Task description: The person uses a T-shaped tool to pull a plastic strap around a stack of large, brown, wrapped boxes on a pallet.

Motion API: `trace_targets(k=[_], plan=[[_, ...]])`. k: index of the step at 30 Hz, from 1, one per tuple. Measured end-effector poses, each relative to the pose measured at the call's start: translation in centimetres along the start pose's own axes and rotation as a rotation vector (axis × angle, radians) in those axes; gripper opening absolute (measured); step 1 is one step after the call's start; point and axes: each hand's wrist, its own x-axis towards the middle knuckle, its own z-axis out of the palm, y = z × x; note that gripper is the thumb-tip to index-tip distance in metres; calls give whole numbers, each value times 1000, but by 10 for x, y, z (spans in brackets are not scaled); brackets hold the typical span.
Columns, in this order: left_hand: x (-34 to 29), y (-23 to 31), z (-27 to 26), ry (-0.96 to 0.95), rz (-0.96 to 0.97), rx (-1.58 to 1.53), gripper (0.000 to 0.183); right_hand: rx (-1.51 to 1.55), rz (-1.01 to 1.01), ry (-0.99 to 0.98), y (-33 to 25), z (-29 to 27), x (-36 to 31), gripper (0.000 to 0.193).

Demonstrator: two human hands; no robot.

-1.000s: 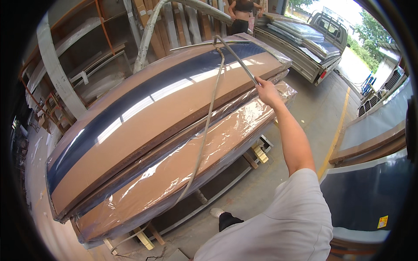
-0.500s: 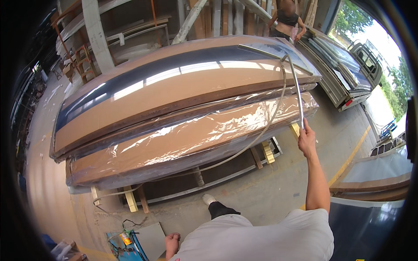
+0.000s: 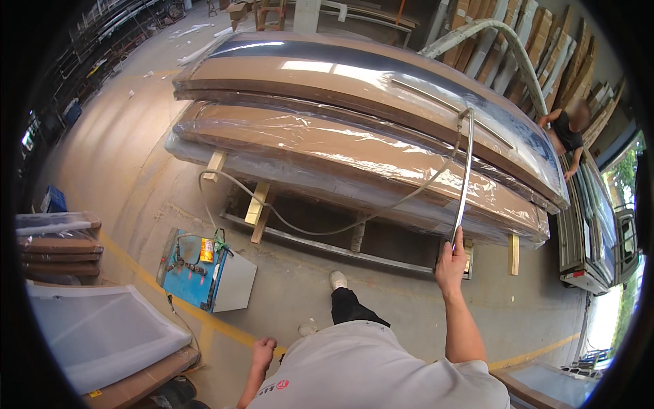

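Observation:
My right hand (image 3: 451,262) is wrapped around the lower end of a long metal T-shaped wand (image 3: 468,167). Its thin crossbar (image 3: 443,105) lies over or just above the top of a stack of long panels (image 3: 286,71) wrapped in clear plastic and brown board; I cannot tell whether it touches. A pale hose (image 3: 402,203) joins the wand near its far end and sags in front of the stack toward a blue-topped box (image 3: 187,266) on the floor. My left hand (image 3: 264,351) hangs low at my side, fingers curled, with nothing visible in it.
Wooden blocks (image 3: 257,203) and a metal frame (image 3: 313,244) lie under the stack. Another person (image 3: 571,129) stands at its far right end, beside a loaded truck (image 3: 593,218). More wrapped panels (image 3: 116,327) lie at the lower left. Long boards (image 3: 531,48) lean at the back.
My view has swung left, bringing the blue-topped box and the lower-left panels further in. The wand's crossbar has moved leftward, away from the stack's right end. My right hand keeps its grip.

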Motion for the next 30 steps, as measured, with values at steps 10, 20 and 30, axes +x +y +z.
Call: trace_targets(k=[10,20,30], plan=[[6,-48,-17,74,5,-24,19,-173,-69,-18,-41,106,-44,52],[66,59,-44,106,115,9,18,-47,-104,-169,-50,216,-9,58],[92,170,-28,40,291,291,27,-135,-334,-413,-121,359,62,59]])
